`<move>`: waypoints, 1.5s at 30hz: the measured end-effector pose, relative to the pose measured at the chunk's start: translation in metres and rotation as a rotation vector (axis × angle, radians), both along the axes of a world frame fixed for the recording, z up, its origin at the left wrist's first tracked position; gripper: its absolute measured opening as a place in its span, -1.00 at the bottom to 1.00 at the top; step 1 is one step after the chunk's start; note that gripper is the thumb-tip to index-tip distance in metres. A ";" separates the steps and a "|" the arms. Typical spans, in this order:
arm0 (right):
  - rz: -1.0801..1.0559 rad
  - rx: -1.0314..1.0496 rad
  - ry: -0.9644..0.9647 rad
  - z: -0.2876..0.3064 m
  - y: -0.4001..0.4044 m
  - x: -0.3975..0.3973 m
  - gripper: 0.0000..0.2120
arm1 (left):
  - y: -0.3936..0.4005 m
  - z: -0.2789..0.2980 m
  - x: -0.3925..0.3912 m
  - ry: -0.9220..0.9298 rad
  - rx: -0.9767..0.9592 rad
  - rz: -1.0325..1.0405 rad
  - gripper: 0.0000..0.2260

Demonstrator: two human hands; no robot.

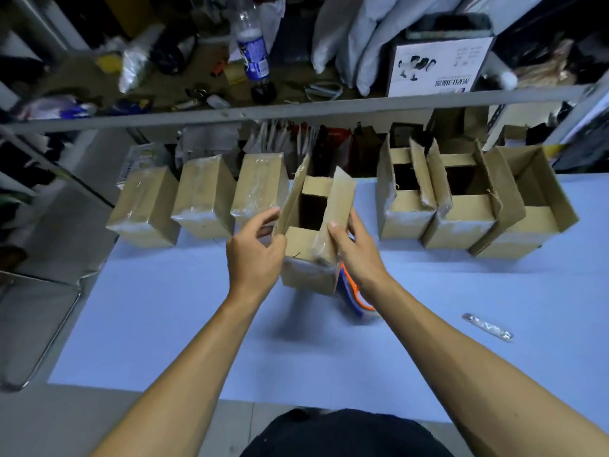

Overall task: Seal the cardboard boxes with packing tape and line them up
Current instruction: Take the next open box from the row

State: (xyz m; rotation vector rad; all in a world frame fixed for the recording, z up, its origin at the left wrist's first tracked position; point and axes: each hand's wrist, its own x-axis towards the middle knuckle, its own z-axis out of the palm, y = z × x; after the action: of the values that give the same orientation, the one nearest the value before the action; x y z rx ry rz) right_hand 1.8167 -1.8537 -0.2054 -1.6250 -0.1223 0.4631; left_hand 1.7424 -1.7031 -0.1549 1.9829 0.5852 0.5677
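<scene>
Both hands hold one open box (311,255) between them. The left hand (255,250) grips its left side and the right hand (357,252) grips its right flap. The box stands tall, its flaps up. It sits just right of three taped boxes (204,201) and left of three open boxes (461,209) on the surface (197,324). The tape tool (354,298) lies just behind the box, nearer the right hand.

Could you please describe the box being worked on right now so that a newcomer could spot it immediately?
On the blue table, a row of cardboard boxes runs along the far edge. The open box sits nearer, in the gap mid-row, gripped by the left hand and right hand, flaps up.
</scene>
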 end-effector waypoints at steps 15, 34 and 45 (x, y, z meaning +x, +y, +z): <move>0.065 -0.099 0.130 -0.062 0.022 -0.119 -0.40 | 0.011 -0.101 -0.129 0.127 -0.117 -0.276 -0.63; 0.061 -0.232 0.294 -0.056 0.035 -0.092 -0.45 | 0.064 -0.116 -0.069 0.439 -0.674 -0.453 -0.57; -0.034 -0.454 0.054 -0.069 0.043 -0.063 -0.30 | 0.132 -0.079 -0.025 0.731 -0.180 -0.790 -0.48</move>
State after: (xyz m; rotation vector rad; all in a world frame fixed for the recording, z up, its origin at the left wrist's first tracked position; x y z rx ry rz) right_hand 1.7536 -1.8112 -0.2744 -2.0531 0.0562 0.5341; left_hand 1.7170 -1.5709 -0.2338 2.0087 0.2090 -0.6918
